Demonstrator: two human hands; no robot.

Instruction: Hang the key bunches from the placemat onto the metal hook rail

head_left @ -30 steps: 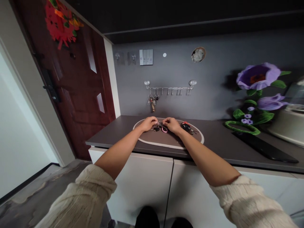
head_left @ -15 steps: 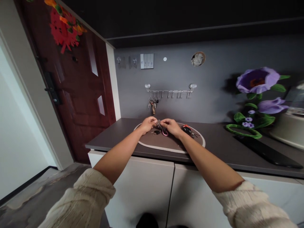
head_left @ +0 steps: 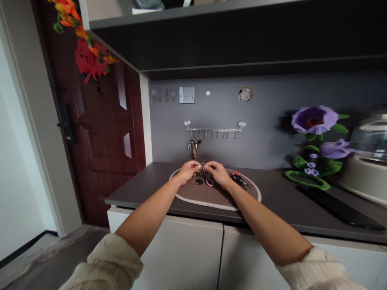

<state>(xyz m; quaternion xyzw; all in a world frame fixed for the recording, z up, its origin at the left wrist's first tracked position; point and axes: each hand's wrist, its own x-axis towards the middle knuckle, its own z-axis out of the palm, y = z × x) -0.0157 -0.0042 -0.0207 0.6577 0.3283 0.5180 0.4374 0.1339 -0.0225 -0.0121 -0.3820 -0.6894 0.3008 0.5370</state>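
On a dark grey countertop (head_left: 136, 189), the left hand (head_left: 189, 170) and right hand (head_left: 218, 174) tightly pinch a small silver metal key ring (head_left: 202, 165).

Soft, even indoor light fills the room, brightest on the white wall (head_left: 18, 161) at 9 o'clock. The purple artificial flower (head_left: 314, 120) at 3 o'clock throws a soft shadow onto the grey wall (head_left: 266, 133). Faint glare sits on the glass lid (head_left: 369, 139) at 3 o'clock. Wide-angle distortion bends the wooden door (head_left: 102, 133) at 10 o'clock, while the central key ring (head_left: 202, 166) looks fairly sharp.
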